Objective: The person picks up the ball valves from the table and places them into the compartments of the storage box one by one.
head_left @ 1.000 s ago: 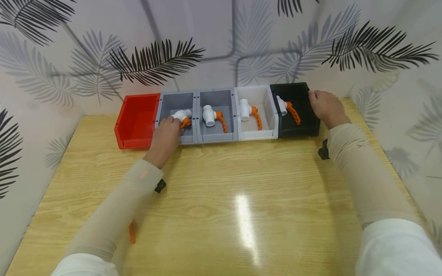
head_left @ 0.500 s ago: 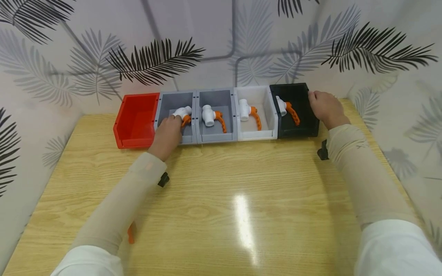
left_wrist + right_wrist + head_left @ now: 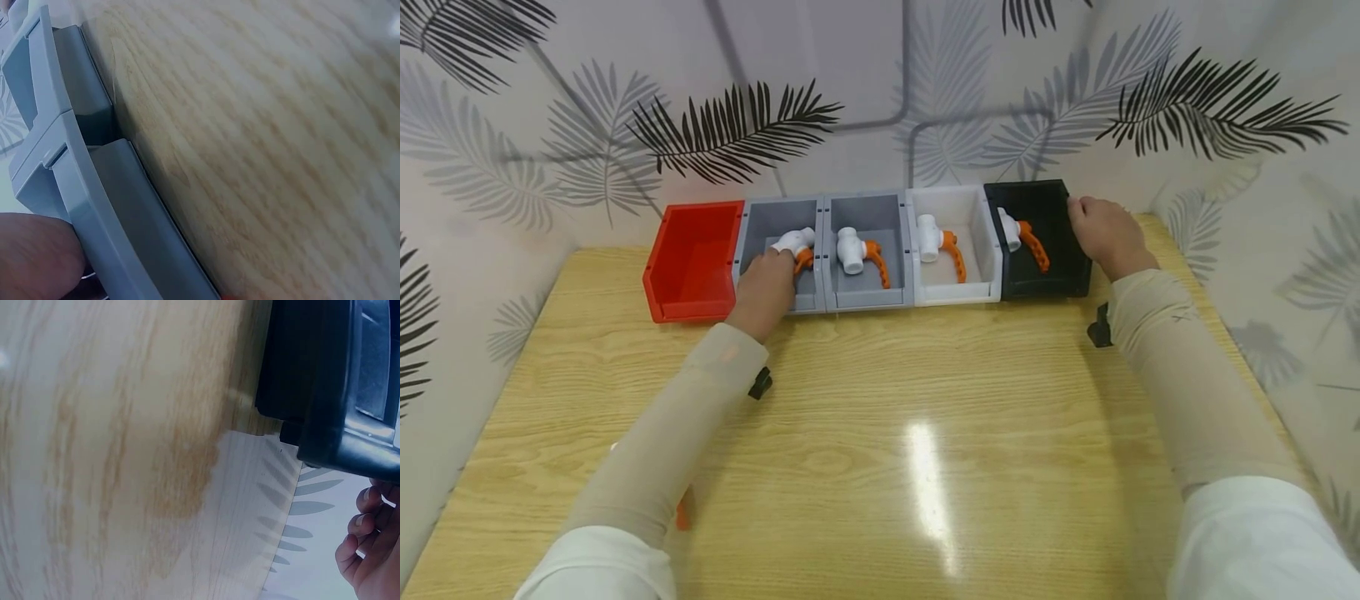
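My left hand (image 3: 766, 292) reaches into the left grey bin (image 3: 782, 210) and holds a white ball valve (image 3: 794, 242) with an orange lever handle, its fingertips partly hidden. In the left wrist view a finger (image 3: 37, 256) shows behind the bin's front wall; the valve cannot be made out there. My right hand (image 3: 1108, 233) grips the right rim of the black bin (image 3: 1063, 258) at the row's right end. The right wrist view has its curled fingers (image 3: 369, 512) beside that bin's outer side.
The right grey bin (image 3: 868, 208), white bin (image 3: 966, 204) and black bin each contain a similar valve. A red bin (image 3: 700, 250) ends the row at left. On the wooden table (image 3: 850, 433), an orange handle (image 3: 682, 512) pokes out from beneath my left forearm. A patterned wall covering stands behind.
In the left grey bin the valve has turned slightly, its far end now tilting upward, and my left hand has shifted a little with it. My right hand stays on the black bin.
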`<state>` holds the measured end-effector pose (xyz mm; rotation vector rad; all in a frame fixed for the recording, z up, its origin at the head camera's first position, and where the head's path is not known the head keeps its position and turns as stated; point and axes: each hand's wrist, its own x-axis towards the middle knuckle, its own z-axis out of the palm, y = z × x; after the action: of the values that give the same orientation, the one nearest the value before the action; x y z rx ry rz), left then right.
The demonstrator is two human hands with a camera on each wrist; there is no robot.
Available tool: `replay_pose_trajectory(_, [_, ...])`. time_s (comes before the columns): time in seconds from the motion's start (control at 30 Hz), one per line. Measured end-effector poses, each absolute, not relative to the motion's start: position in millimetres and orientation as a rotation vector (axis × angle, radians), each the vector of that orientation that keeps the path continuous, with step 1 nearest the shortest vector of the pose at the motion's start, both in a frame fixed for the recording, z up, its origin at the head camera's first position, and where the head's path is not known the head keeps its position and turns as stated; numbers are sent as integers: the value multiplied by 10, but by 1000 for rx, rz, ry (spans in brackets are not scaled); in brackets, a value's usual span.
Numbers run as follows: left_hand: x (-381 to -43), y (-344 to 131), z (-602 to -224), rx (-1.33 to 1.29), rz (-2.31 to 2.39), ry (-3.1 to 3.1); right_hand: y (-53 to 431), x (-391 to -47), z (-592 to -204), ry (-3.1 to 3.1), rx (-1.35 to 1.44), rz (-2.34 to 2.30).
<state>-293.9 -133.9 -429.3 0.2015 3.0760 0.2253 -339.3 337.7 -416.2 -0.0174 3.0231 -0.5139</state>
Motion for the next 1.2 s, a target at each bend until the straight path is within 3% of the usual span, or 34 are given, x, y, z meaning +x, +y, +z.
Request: replay_pose_trajectory(1.2, [-2869, -1325, -4152, 189, 302, 3039, 3377, -3380, -4153, 3007, -3, -515])
